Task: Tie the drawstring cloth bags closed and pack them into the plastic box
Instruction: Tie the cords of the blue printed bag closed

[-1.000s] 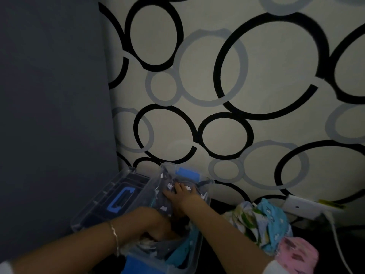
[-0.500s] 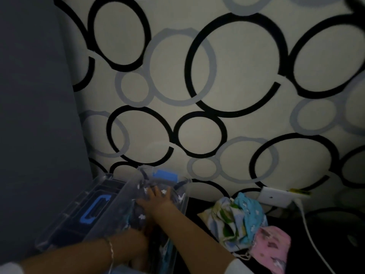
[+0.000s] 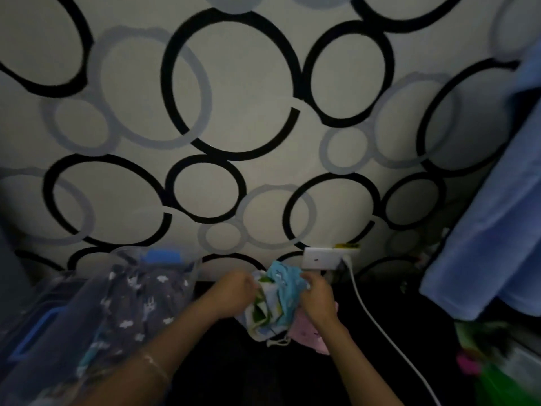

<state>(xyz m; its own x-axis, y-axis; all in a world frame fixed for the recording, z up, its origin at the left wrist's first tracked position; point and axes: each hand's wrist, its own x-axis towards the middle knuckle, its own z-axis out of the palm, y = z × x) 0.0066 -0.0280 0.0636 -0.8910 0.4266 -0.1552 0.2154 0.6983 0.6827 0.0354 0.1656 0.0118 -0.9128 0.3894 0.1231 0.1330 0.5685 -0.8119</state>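
While a grey printed bag (image 3: 140, 300) already lies inside the clear plastic box (image 3: 191, 276) on the left, three bags lie outside it, on the dark surface beside the box. The left hand (image 3: 237, 291) grips the white-and-green bag (image 3: 263, 306) with curled fingers, and the right hand (image 3: 317, 294) pinches the light blue bag (image 3: 285, 276) touching it. A pink bag (image 3: 307, 329) lies partly under them. I judge the task partly done: these three seem not yet tied or packed.

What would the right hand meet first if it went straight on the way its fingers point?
The light blue printed cloth bag: the right hand points left and away into it, fingers apparently curled on its fabric, though blur hides the exact contact.
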